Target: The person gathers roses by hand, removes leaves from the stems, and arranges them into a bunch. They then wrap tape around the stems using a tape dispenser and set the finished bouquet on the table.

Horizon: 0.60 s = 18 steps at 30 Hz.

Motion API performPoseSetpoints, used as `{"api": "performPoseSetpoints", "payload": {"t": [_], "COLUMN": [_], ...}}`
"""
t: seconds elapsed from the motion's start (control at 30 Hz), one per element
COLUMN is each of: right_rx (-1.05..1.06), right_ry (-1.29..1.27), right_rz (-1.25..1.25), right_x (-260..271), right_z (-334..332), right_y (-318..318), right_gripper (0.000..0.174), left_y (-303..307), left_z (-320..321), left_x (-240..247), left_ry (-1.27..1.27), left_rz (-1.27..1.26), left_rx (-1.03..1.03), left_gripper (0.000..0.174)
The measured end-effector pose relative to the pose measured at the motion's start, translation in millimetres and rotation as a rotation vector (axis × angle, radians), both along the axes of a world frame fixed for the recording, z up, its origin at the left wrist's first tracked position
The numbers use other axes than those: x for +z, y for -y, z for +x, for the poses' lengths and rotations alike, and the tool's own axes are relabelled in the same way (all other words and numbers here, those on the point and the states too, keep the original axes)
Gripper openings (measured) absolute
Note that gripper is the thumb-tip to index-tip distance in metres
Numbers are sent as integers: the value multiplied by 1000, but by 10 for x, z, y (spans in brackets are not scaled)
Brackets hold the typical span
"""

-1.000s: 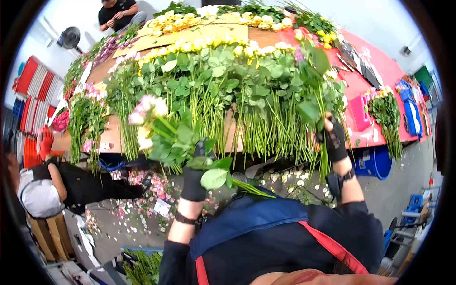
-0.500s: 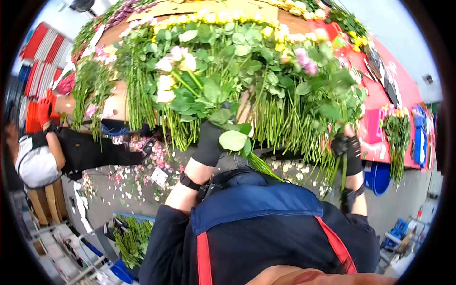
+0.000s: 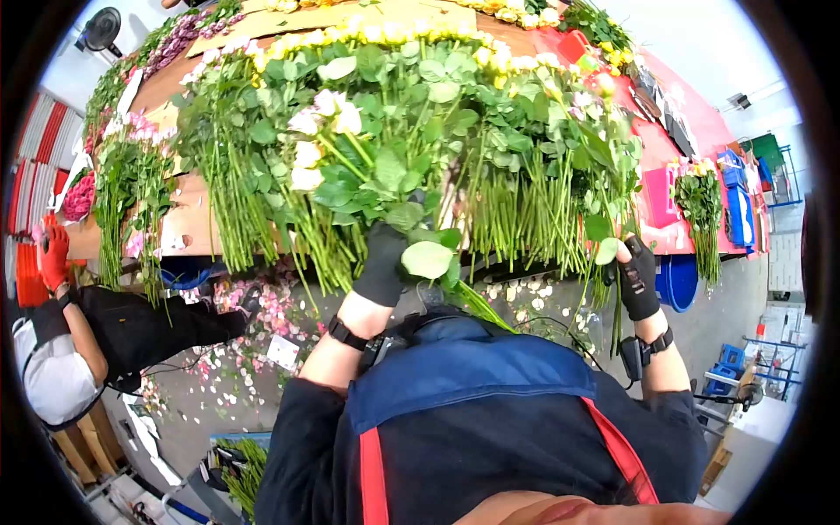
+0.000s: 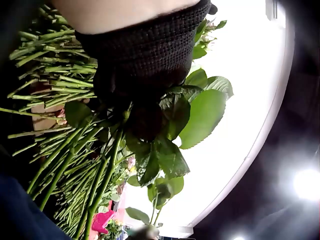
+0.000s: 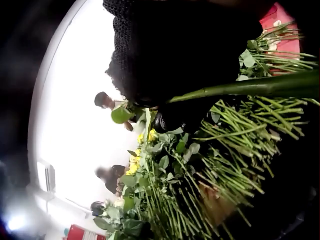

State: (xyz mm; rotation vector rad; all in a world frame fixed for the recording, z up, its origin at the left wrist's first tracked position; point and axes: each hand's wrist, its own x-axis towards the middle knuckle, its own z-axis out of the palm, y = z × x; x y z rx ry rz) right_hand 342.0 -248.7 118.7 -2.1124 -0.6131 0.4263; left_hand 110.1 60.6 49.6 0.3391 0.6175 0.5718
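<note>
In the head view my left hand (image 3: pixel 381 262), in a black fingerless glove, grips a small bunch of roses (image 3: pixel 306 150) with pale pink and cream heads. Its stems run back toward my apron, and the left wrist view shows the leaves (image 4: pixel 202 120) around the glove. My right hand (image 3: pixel 637 276), gloved the same way, holds a single rose stem (image 5: pixel 240 89) near the table's front edge. That stem crosses the palm in the right wrist view. Leaves (image 3: pixel 604 236) hang beside the right fingers. Between and beyond both hands lies a thick row of yellow-headed roses (image 3: pixel 385 35), stems toward me.
A pink container (image 3: pixel 658 197) and a small bundle of flowers (image 3: pixel 698 214) are at the table's right. A blue bucket (image 3: pixel 678 282) stands below. Petals (image 3: pixel 236 350) litter the floor. At left is another person with a red glove (image 3: pixel 54 254).
The head view has shifted over the table. My left hand has carried its bunch rightward and farther over the table. My right hand dipped with its stem and stays near the table edge.
</note>
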Motion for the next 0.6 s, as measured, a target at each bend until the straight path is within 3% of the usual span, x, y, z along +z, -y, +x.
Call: {"api": "performPoseSetpoints", "payload": {"t": [0.03,0.1,0.13,0.2,0.23,0.27,0.3,0.37,0.4,0.43,0.47,0.53,0.6], "right_rx": [-28,9,59,54,104,149,168,271,359,361,406,335,366], "right_ry": [-33,-156,-246,-250,-254,-254,-230,-32,145,73,143,-5,54], "right_rz": [26,98,142,164,100,35,65,36,-24,-2,-152,108,176], "right_x": [107,168,131,146,-31,-150,-210,-341,-468,-489,-468,-455,-527], "right_z": [-208,-547,-681,-1105,-1163,-1233,-1380,-1643,-1690,-1766,-1789,-1932,-2000], "right_y": [-131,-305,-342,-670,-711,-804,-947,-1213,-1274,-1333,-1350,-1428,-1503], "right_gripper": [28,25,25,22,21,20,21,20,18,18,20,24,27], "left_y": [-50,-155,-110,-82,-139,-184,-168,-158,-132,-140,-167,-210,-177], "left_z": [-78,-153,-174,-255,-313,-418,-425,-534,-613,-697,-783,-876,-939], "left_x": [-15,-488,-256,-249,-185,-232,-241,-153,18,-29,-74,-58,76], "left_ry": [150,77,87,119,61,-69,79,349,172,224,273,21,-64], "left_rz": [-67,33,96,227,304,551,222,61,171,199,225,358,340], "left_rx": [-127,-237,-205,-209,-292,-389,-370,-341,-310,-323,-336,-350,-301], "left_gripper": [17,19,21,25,31,31,32,34,41,46,52,46,22]}}
